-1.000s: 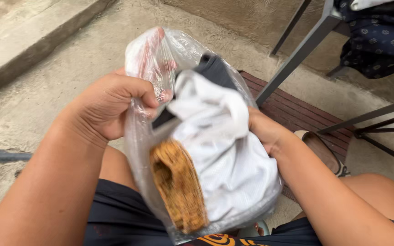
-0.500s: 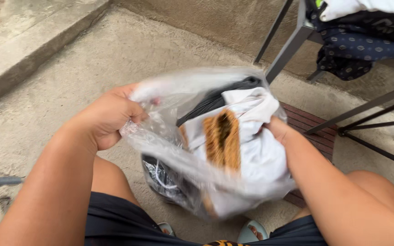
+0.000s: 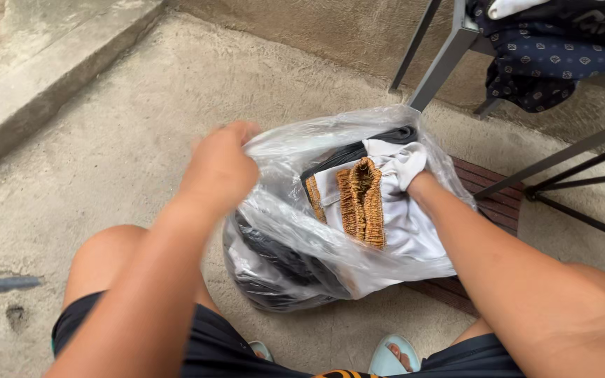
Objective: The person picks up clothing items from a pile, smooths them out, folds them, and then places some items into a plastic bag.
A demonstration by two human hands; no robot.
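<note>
A clear plastic bag (image 3: 281,238) sits on the concrete floor between my knees. It is stuffed with a white cloth (image 3: 414,231), a brown woven piece (image 3: 362,203) and dark clothing (image 3: 274,262). My left hand (image 3: 220,168), blurred, is curled on the bag's left rim. My right hand (image 3: 420,183) reaches into the bag's mouth from the right. Its fingers are buried in a fold of the white cloth and mostly hidden.
A metal rack's legs (image 3: 442,63) stand at the upper right with dark patterned clothes (image 3: 554,56) hanging on it. A reddish slatted mat (image 3: 488,199) lies under the bag's right side. A concrete step (image 3: 36,77) runs along the left. My light blue slipper (image 3: 393,353) shows below.
The bag has come down from my lap to the floor. The brown piece now lies on top of the white cloth. My left hand has shifted right along the rim.
</note>
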